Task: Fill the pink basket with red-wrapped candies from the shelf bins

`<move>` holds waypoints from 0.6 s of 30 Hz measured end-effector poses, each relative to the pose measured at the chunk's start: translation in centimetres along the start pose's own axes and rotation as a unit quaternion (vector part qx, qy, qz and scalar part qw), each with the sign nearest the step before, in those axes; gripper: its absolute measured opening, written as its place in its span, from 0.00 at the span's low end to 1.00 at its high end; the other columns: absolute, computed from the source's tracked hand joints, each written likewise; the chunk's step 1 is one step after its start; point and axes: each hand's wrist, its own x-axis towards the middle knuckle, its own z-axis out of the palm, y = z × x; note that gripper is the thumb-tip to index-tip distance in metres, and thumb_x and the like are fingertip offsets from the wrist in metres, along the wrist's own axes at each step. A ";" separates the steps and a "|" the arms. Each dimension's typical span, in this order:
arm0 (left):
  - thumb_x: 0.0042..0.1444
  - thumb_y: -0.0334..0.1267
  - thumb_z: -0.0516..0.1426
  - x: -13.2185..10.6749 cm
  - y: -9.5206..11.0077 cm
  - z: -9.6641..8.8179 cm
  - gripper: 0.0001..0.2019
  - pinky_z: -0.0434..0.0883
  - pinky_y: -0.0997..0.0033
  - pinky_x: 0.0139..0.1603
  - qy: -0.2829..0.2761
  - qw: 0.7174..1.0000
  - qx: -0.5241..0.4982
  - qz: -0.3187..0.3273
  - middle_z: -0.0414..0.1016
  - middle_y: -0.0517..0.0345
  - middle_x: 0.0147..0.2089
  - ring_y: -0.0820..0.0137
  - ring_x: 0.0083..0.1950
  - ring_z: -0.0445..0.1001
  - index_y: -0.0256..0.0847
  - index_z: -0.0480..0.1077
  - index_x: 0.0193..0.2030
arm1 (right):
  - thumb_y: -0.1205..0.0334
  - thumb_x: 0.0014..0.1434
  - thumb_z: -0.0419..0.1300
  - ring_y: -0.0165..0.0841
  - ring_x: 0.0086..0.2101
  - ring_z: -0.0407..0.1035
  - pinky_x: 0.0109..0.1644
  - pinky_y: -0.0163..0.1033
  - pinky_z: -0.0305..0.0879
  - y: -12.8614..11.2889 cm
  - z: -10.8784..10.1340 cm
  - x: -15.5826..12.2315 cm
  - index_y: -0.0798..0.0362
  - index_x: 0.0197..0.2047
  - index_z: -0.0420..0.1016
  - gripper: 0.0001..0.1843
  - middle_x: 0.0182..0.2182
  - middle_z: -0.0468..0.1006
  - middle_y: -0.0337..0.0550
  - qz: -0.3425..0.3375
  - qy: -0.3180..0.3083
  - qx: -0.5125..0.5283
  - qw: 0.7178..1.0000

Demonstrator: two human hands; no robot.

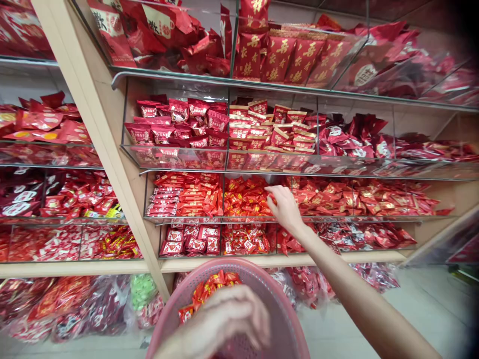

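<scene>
My right hand (282, 203) is stretched out to the third shelf, its fingers apart and partly extended. It hovers at the right side of a compartment of small red-orange wrapped sweets (245, 197), and nothing shows in its grasp. Below, my left hand (234, 316) hangs over a pink plastic basket (288, 309), blurred by motion with the fingers loosely bent. Whether it holds anything cannot be made out. Inside the basket lies a heap of orange-red wrapped sweets (215, 284), partly hidden behind the left hand.
Clear-fronted shelves (269, 170) carry red packets in divided compartments. A wooden upright (93, 129) separates them from another shelf unit on the left. Plastic bags of sweets (108, 304) lie on the tiled floor (344, 334) beneath, along with a green bag (142, 290).
</scene>
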 end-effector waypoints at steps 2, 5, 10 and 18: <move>0.53 0.48 0.50 1.5 1.6 -3.1 0.15 0.66 0.71 0.41 0.124 0.990 0.072 0.006 0.73 0.54 0.38 0.69 0.41 0.70 0.38 0.68 0.35 | 0.66 0.57 0.49 0.39 0.41 0.61 0.45 0.41 0.57 1.4 -0.4 0.6 0.57 0.52 0.61 0.19 0.41 0.70 0.49 0.001 -0.047 -0.066 0.997; 0.43 0.50 0.54 2.0 -0.5 -8.5 0.14 0.66 0.73 0.36 0.382 0.905 0.180 0.044 0.70 0.61 0.27 0.70 0.34 0.69 0.40 0.64 0.25 | 0.65 0.54 0.52 0.40 0.42 0.61 0.45 0.41 0.56 2.5 -0.4 1.1 0.58 0.57 0.55 0.26 0.43 0.69 0.52 -0.028 -0.136 -0.146 0.979; 0.45 0.47 0.51 2.1 -6.7 -14.3 0.11 0.67 0.72 0.37 0.489 0.836 0.243 0.051 0.71 0.60 0.28 0.70 0.33 0.70 0.42 0.64 0.28 | 0.59 0.54 0.55 0.42 0.44 0.61 0.46 0.42 0.53 2.3 0.9 2.3 0.60 0.57 0.53 0.30 0.43 0.71 0.56 -0.012 -0.232 -0.232 0.945; 0.50 0.52 0.48 3.1 -8.5 -14.6 0.17 0.67 0.72 0.32 0.480 0.815 0.323 -0.032 0.72 0.59 0.25 0.68 0.30 0.72 0.40 0.66 0.29 | 0.54 0.53 0.58 0.44 0.48 0.63 0.48 0.45 0.53 3.1 1.8 5.1 0.59 0.60 0.49 0.36 0.47 0.71 0.60 0.027 -0.359 -0.230 0.904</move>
